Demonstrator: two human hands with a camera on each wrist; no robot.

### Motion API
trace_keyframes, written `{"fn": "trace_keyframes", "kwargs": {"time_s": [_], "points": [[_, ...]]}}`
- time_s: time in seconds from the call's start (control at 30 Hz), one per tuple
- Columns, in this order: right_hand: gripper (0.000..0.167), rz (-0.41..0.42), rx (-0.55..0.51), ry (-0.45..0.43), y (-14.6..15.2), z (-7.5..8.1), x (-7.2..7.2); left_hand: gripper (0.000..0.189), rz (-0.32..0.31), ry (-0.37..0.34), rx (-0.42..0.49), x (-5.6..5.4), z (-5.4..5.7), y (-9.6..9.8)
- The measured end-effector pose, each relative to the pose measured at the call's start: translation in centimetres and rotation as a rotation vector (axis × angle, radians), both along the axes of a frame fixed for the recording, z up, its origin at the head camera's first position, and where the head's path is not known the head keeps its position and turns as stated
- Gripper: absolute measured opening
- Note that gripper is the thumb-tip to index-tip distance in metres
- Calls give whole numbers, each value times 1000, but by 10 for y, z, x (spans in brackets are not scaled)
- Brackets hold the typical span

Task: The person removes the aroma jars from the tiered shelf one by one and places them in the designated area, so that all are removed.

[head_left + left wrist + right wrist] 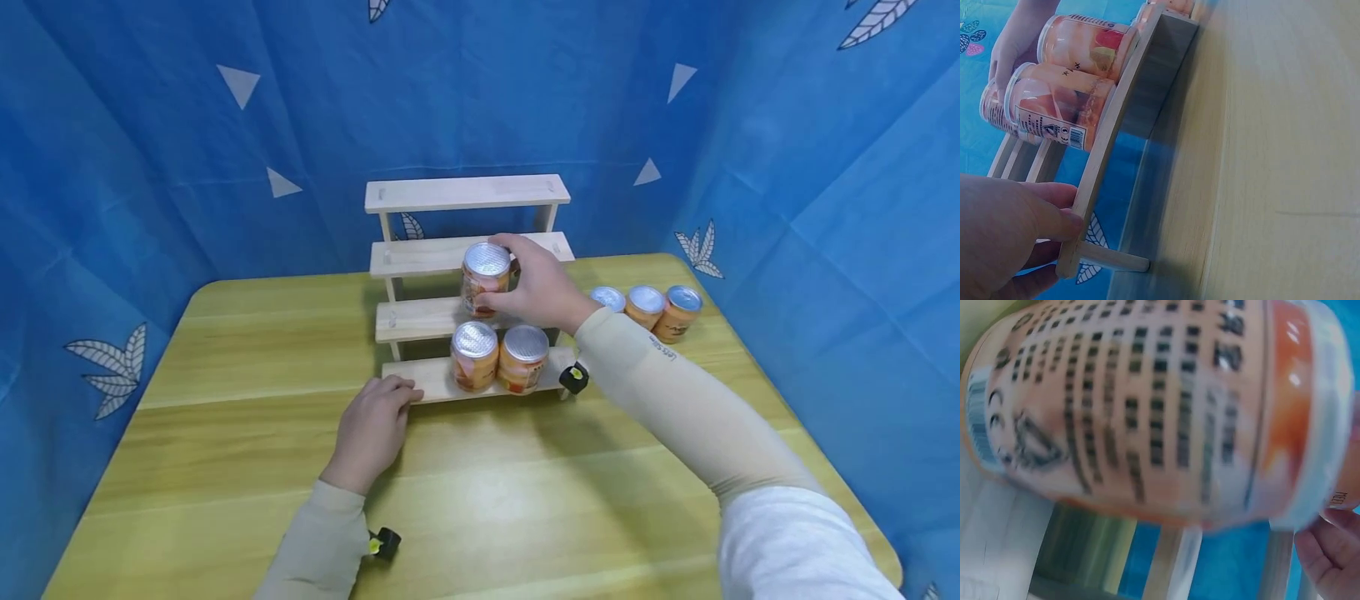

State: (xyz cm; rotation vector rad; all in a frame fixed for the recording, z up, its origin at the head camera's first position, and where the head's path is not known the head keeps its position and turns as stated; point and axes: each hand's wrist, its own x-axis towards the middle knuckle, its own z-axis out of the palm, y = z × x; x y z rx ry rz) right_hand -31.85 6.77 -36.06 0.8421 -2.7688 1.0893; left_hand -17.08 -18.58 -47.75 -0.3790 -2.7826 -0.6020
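A four-step wooden display stand (467, 192) stands against the blue cloth. With thumb and fingers my left hand (372, 429) grips the left end of its lowest step, and the left wrist view shows that grip (1022, 228) on the board's edge. My right hand (542, 283) holds an orange-labelled can (482, 283) with a silvery lid, upright over the second step from the bottom. On the lowest step, two similar cans (474, 358) (523, 360) stand side by side. One can (1147, 406) looms large in the right wrist view, partly covering the right hand (1332, 550).
Several more cans (677, 315) stand in a row on the yellow wooden table (247, 358), right of the stand and partly behind my right forearm. Blue patterned cloth (465, 92) encloses the back and sides.
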Motion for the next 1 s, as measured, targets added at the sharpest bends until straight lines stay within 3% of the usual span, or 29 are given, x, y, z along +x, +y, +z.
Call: {"fn": "trace_keyframes", "kwargs": {"time_s": [0.57, 1.0], "points": [[86, -104, -24, 34, 56, 1, 7, 23, 8, 10, 8, 1, 2, 3], [93, -240, -33, -65, 94, -4, 12, 22, 7, 6, 17, 1, 2, 3]]}}
